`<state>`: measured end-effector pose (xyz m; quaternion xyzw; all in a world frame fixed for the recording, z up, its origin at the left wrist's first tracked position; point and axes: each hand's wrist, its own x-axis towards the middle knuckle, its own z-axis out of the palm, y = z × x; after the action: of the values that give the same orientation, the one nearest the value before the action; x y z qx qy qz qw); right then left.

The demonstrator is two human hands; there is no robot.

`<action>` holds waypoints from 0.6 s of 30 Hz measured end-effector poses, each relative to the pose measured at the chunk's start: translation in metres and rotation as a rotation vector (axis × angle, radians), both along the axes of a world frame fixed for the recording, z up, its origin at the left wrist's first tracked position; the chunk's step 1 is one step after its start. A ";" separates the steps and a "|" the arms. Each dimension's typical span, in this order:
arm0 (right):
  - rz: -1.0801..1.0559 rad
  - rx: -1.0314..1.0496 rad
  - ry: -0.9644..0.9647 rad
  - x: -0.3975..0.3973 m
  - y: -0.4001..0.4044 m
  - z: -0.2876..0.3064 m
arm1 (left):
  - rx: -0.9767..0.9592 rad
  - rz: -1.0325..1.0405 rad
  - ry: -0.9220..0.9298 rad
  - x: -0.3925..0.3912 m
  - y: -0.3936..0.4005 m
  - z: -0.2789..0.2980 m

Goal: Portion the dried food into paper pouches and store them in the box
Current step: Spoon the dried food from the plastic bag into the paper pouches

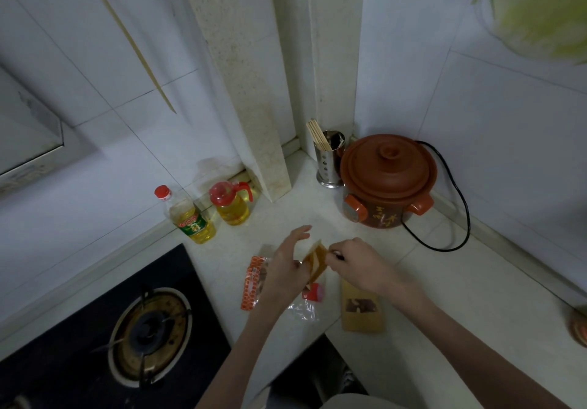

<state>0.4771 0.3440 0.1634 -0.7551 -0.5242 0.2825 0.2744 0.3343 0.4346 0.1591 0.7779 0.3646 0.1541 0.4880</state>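
Note:
Both hands hold one brown paper pouch (315, 262) upright above the counter. My left hand (286, 265) grips its left side with the fingers stretched out above it. My right hand (355, 264) pinches the pouch's right top edge. A second brown pouch with a clear window (362, 310) lies flat on the counter under my right wrist. An orange-patterned bag of dried food (252, 283) lies to the left, partly hidden by my left hand. A small red-capped thing (314, 292) and crumpled clear plastic (303, 310) lie below the held pouch.
A brown clay cooker (386, 183) with a black cord (457, 218) stands at the back right. A steel chopstick holder (330, 159) is beside it. Two oil bottles (190, 218) (231, 203) stand at the back left. A gas stove (149, 329) is at the lower left.

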 end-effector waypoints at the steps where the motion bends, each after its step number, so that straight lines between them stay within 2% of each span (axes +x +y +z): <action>1: -0.018 -0.014 -0.007 -0.003 0.001 0.000 | 0.014 -0.032 -0.020 0.002 -0.001 0.000; 6: -0.030 -0.065 0.013 -0.001 0.003 -0.003 | 0.023 -0.050 -0.062 0.000 0.001 0.000; 11: -0.114 -0.011 0.081 0.003 0.003 -0.007 | 0.659 -0.169 -0.035 -0.004 -0.004 -0.005; 12: -0.129 -0.009 0.083 0.000 0.003 -0.007 | 0.698 -0.167 -0.045 -0.005 -0.006 -0.008; 16: -0.155 -0.023 0.107 -0.011 0.005 -0.008 | 0.630 -0.165 -0.027 -0.013 -0.018 -0.023; 18: -0.147 -0.057 0.123 -0.018 0.006 -0.008 | 0.717 -0.180 0.023 -0.011 -0.019 -0.031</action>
<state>0.4592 0.3496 0.1553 -0.7803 -0.4414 0.3221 0.3043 0.3232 0.4152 0.1285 0.9301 0.2227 0.2198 0.1921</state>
